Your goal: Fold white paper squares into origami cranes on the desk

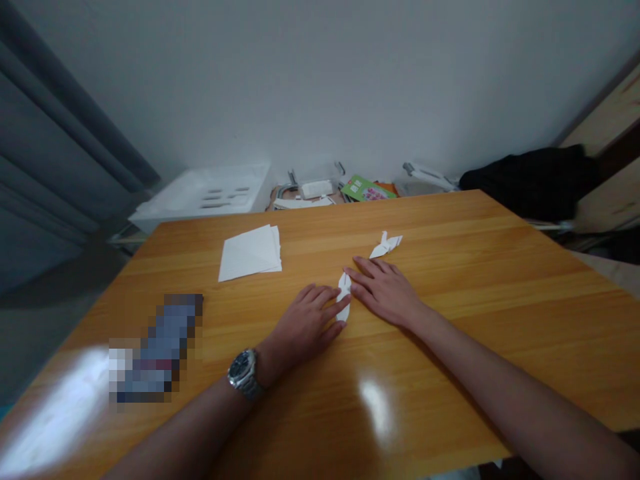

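A small folded white paper [343, 308] lies on the wooden table between my hands, narrow and pointed toward its far end. My left hand [313, 320] rests on its near left part, fingers stretched out over the paper. From the right, my right hand [383, 287] lies flat with spread fingers, its fingertips touching the paper's far right edge. Just beyond the right hand sits a folded white paper bird [385, 247] with wings spread. Some of the folded paper is hidden under the left fingers.
A stack of white paper sheets [251, 252] lies at the back left. Nearer, a blurred-out dark flat object [165, 350] rests on the table [450, 267]. Behind the far edge are a white foam tray [210, 190], a green booklet [367, 189] and black cloth [530, 180].
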Demonstrator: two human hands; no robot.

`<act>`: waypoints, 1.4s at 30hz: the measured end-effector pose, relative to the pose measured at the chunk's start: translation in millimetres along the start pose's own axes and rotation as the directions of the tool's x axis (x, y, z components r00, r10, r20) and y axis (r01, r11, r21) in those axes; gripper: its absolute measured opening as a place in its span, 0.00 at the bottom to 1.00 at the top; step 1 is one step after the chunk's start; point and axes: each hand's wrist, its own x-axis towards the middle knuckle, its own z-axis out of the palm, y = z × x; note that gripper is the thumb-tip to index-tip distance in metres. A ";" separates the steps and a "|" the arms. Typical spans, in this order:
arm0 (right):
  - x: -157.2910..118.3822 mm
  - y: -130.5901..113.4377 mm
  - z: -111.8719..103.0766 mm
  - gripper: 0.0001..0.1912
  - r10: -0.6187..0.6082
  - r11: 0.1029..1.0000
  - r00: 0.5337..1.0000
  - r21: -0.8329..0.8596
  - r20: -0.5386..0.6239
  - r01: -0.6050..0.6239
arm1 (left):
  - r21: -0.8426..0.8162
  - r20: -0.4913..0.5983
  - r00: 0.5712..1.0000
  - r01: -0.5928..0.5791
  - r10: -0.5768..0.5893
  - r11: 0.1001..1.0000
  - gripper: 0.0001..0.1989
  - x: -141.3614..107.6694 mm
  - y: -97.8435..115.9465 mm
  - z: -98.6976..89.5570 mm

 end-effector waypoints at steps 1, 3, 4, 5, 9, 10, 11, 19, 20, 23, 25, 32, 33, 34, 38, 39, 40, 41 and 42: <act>-0.3 1.7 -0.4 0.26 -0.026 0.999 1.000 0.021 0.001 0.026 | 0.004 -0.001 1.000 0.001 -0.001 1.000 0.23 0.1 0.6 -0.2; -1.0 5.4 -1.1 0.26 -0.113 0.991 0.994 0.075 0.007 0.112 | 0.013 -0.001 1.000 0.003 -0.003 1.000 0.23 0.8 1.9 -0.5; -1.4 6.9 -1.1 0.25 -0.168 0.981 0.986 0.105 0.011 0.166 | 0.018 -0.001 1.000 0.004 -0.004 1.000 0.23 1.2 2.6 -0.6; -1.7 7.9 -1.0 0.25 -0.221 0.967 0.975 0.135 0.016 0.217 | 0.022 -0.001 1.000 0.005 -0.004 1.000 0.23 1.5 3.2 -0.7; -1.9 7.8 0.9 0.25 -0.326 0.921 0.944 0.239 0.045 0.307 | 0.012 -0.003 1.000 0.004 -0.004 1.000 0.23 0.8 2.4 -1.4; -1.9 7.3 1.3 0.25 -0.324 0.919 0.944 0.256 0.059 0.299 | 0.001 -0.002 1.000 0.000 0.000 1.000 0.23 -0.1 1.1 -1.7; -2.0 6.9 1.6 0.25 -0.316 0.920 0.946 0.268 0.072 0.287 | -0.013 0.001 1.000 -0.010 0.010 1.000 0.24 -1.3 -0.7 -2.0; -3.5 9.2 2.8 0.26 -0.292 0.932 0.950 0.257 0.112 0.256 | 0.001 0.010 0.998 -0.055 0.055 0.998 0.20 -6.0 -10.9 -3.3; -3.7 9.7 3.4 0.26 -0.291 0.932 0.950 0.257 0.112 0.256 | -0.002 0.010 0.998 -0.058 0.058 0.998 0.20 -5.8 -10.6 -3.9; -4.2 11.1 5.4 0.26 -0.290 0.930 0.951 0.267 0.108 0.253 | -0.022 0.023 0.997 -0.071 0.072 0.997 0.20 -6.0 -9.7 -6.8; -4.6 11.7 6.0 0.26 -0.291 0.929 0.950 0.271 0.111 0.253 | -0.023 0.035 0.996 -0.084 0.085 0.996 0.20 -7.0 -9.2 -9.2; -5.1 12.0 4.4 0.27 -0.288 0.934 0.948 0.261 0.136 0.246 | -0.013 0.054 0.994 -0.099 0.100 0.995 0.19 -11.7 -8.4 -11.3; -5.0 11.9 4.2 0.27 -0.286 0.935 0.947 0.259 0.145 0.243 | -0.017 0.052 0.994 -0.097 0.098 0.995 0.19 -11.5 -8.3 -10.7; -5.0 11.9 4.1 0.28 -0.285 0.936 0.946 0.258 0.152 0.240 | -0.020 0.050 0.994 -0.093 0.094 0.995 0.19 -10.9 -8.1 -10.0; -4.8 11.7 3.8 0.28 -0.279 0.934 0.946 0.274 0.162 0.229 | -0.032 0.055 0.996 -0.074 0.075 0.997 0.23 -5.5 -3.9 -8.6; -4.7 11.7 3.5 0.28 -0.279 0.933 0.946 0.280 0.163 0.227 | -0.034 0.055 0.996 -0.069 0.071 0.997 0.25 -3.9 -1.9 -8.6; -4.6 11.6 3.2 0.27 -0.279 0.931 0.946 0.286 0.164 0.226 | -0.027 0.041 0.997 -0.063 0.064 0.998 0.25 -2.6 0.1 -8.7; -4.4 11.6 2.9 0.27 -0.281 0.930 0.945 0.292 0.166 0.225 | -0.021 0.040 0.997 -0.058 0.059 0.998 0.26 -1.6 2.0 -8.8; -4.2 11.6 2.7 0.27 -0.281 0.929 0.945 0.295 0.168 0.224 | -0.014 0.040 0.998 -0.051 0.052 0.999 0.26 -1.0 3.5 -8.8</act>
